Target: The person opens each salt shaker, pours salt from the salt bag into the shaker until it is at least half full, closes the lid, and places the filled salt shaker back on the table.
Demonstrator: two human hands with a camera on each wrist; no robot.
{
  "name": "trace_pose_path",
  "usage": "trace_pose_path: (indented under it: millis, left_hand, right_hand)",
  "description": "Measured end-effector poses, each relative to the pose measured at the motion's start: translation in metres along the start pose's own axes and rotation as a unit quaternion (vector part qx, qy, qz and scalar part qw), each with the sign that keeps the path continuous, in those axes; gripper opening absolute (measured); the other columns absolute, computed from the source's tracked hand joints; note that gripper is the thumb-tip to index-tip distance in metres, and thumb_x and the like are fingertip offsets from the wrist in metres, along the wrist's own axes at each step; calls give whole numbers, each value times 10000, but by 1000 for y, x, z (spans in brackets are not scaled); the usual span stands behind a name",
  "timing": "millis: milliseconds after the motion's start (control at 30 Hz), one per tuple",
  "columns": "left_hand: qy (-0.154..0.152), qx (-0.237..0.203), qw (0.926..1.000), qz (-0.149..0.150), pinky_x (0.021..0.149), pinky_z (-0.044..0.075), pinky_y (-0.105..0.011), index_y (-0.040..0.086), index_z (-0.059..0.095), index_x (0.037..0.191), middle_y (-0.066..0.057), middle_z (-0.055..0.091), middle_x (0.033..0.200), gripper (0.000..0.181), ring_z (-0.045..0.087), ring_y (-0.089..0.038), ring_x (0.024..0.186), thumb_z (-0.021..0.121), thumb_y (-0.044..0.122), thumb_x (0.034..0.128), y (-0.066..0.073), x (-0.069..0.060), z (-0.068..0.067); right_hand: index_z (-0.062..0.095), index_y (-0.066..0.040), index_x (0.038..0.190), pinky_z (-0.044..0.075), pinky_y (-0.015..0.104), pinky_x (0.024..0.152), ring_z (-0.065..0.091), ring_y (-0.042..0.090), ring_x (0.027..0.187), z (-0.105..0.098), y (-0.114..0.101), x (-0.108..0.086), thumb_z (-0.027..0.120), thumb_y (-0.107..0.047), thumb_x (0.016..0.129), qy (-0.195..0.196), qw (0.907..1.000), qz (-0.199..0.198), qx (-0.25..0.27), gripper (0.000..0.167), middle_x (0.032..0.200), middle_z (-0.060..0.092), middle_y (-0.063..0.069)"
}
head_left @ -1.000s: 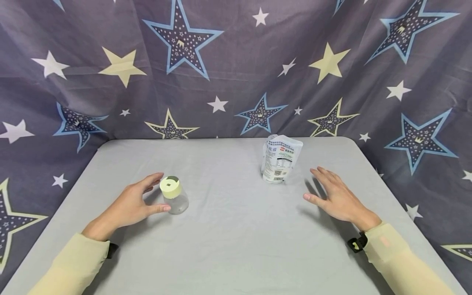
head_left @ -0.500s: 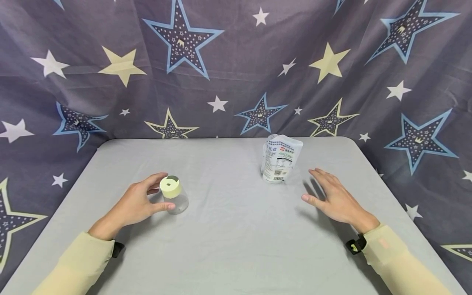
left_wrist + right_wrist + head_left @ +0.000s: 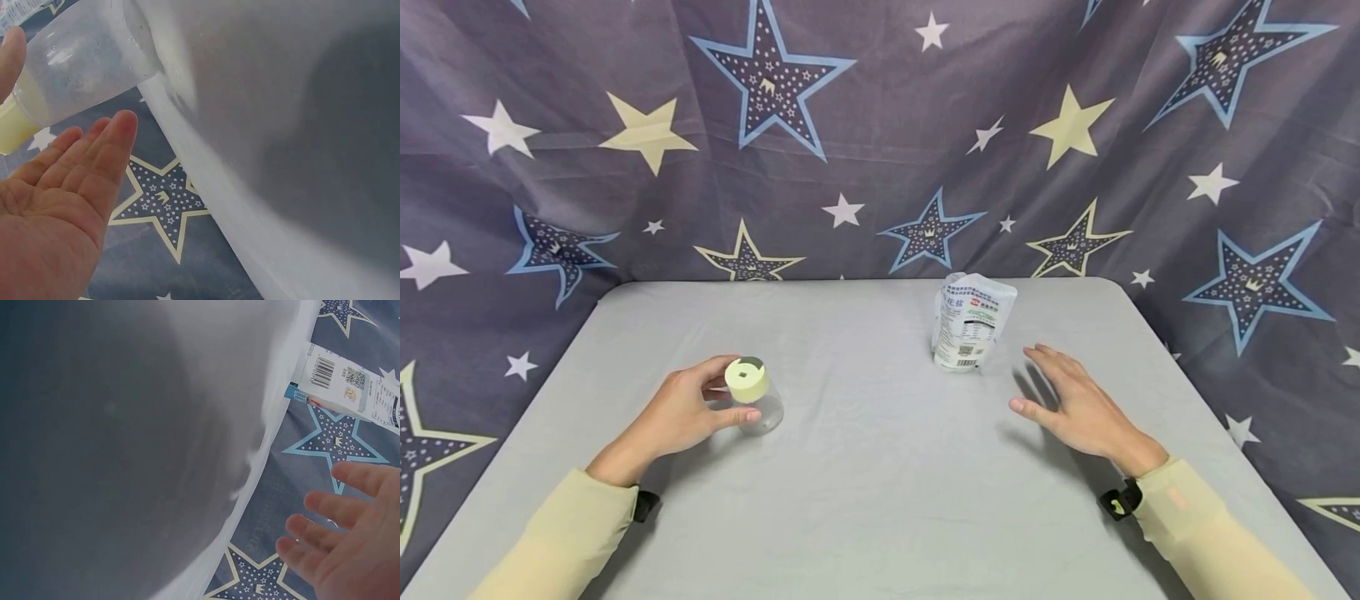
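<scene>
A clear jar (image 3: pixel 767 407) with a pale yellow lid (image 3: pixel 747 382) stands upright on the left side of the table. Around its near left side is my left hand (image 3: pixel 681 414), thumb in front of the jar and fingers behind. In the left wrist view the fingers are straight, with a gap between them and the jar (image 3: pixel 87 62). A white printed salt pouch (image 3: pixel 968 325) stands toward the back, right of centre. My right hand (image 3: pixel 1078 408) hovers to the right of the pouch, holding nothing. The right wrist view shows its fingers (image 3: pixel 337 509) spread, apart from the pouch (image 3: pixel 350 384).
A light grey cloth covers the table (image 3: pixel 865 492). Behind it and along both sides hangs a dark curtain (image 3: pixel 880 125) patterned with stars. Each wrist wears a black band, and both sleeves (image 3: pixel 1210 517) are pale yellow.
My left hand has shifted slightly right, bringing the thumb further across the jar's front. My right hand has drifted slightly left. The jar and pouch have stayed in place.
</scene>
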State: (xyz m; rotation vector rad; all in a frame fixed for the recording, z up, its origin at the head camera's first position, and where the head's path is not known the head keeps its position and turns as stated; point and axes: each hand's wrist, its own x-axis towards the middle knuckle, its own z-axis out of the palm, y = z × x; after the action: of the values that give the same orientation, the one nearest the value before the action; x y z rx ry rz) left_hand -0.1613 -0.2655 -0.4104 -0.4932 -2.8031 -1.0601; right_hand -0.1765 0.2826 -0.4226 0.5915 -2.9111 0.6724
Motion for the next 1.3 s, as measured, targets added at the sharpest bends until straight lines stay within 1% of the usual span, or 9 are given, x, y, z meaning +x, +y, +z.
trace_pose_path:
  millis: [167,433,600,700,900,1000,1300]
  left_hand:
    - [-18,-81,10000,-31,840,595,-409,62,629,1340,-107,714,1195,738,736,-282,992,914,411,755,1,0,2]
    - [-47,-137,9998,-149,803,599,-331,53,668,1306,-83,740,1122,682,742,-228,950,921,368,757,2,0,4]
    - [-39,-259,9996,-130,792,604,-337,44,691,1266,-79,748,1088,631,745,-223,934,925,334,756,4,-1,5]
    - [-39,-311,9994,-151,791,604,-320,47,700,1243,-73,750,1078,610,747,-222,938,932,317,748,6,-1,5]
    - [2,-418,9991,-10,797,605,-331,23,703,1218,-94,746,1072,569,748,-246,945,931,261,754,11,0,6]
    - [1,-461,9989,8,798,605,-326,19,703,1216,-100,744,1074,555,748,-249,948,928,238,759,13,0,7]
    - [-131,-508,9986,25,815,602,-331,21,691,1240,-104,738,1099,568,747,-260,967,915,262,776,19,3,13]
  right_hand:
    - [367,-95,1581,272,687,1126,295,459,1470,0,-2,-1,682,-550,943,18,10000,-37,7,845,1606,351,216]
    - [407,-62,1554,300,664,1118,350,443,1441,2,-7,-1,703,-523,938,150,9996,-221,46,824,1554,433,205]
    - [403,-78,1560,297,647,1130,348,426,1448,2,-7,0,694,-527,943,117,9997,-212,63,816,1558,433,191]
    - [402,-89,1563,300,637,1134,349,416,1450,3,-8,0,694,-533,941,111,9997,-220,55,818,1561,433,184]
    - [400,-96,1565,306,636,1130,355,412,1447,3,-9,0,697,-532,939,139,9996,-241,43,818,1560,435,182]
    - [400,-93,1565,306,639,1129,353,411,1448,3,-10,0,696,-539,937,116,9997,-222,54,826,1560,436,179]
    - [403,-80,1560,314,646,1122,362,416,1441,5,-12,0,697,-552,931,56,9997,-239,31,840,1558,441,167]
